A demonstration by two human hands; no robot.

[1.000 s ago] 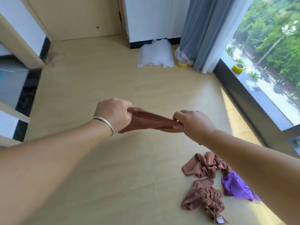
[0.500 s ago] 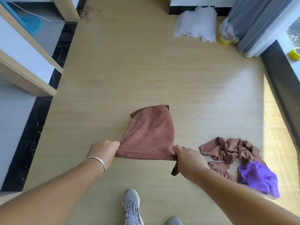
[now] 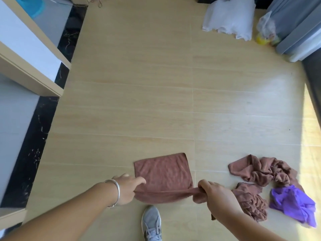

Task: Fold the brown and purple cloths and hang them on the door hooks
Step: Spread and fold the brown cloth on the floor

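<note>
You are looking down at a pale wood-look floor [image 3: 139,101], with a white door frame [image 3: 33,70] at the left edge and grey curtains [image 3: 295,28] at the upper right, a white cloth [image 3: 229,16] lying near them. The brown cloth [image 3: 163,173] you are working on lies flat on the floor just ahead of your grey shoe [image 3: 152,221], its near edge lifted and drawn taut between your hands. Your left hand [image 3: 126,190] pinches the near-left corner, fingers curled round the hem; your right hand [image 3: 215,193] grips the near-right corner in a bunched fold. To the right, well apart from this cloth, a heap of crumpled brown cloths [image 3: 260,173] sits on the floor with the purple cloth [image 3: 293,204] touching its near-right side. No door hooks are in view. The cloth looks like soft, light terry or microfibre: it will drape and sag rather than hold a crease, and it should grip your fingers without slipping. Take it by the corners, as you do now, and keep tension along the edge so the fold lands square; a slack middle would probably wrinkle. The heap will likely need shaking out first, so look for a hem or corner there rather than grabbing the middle.
</note>
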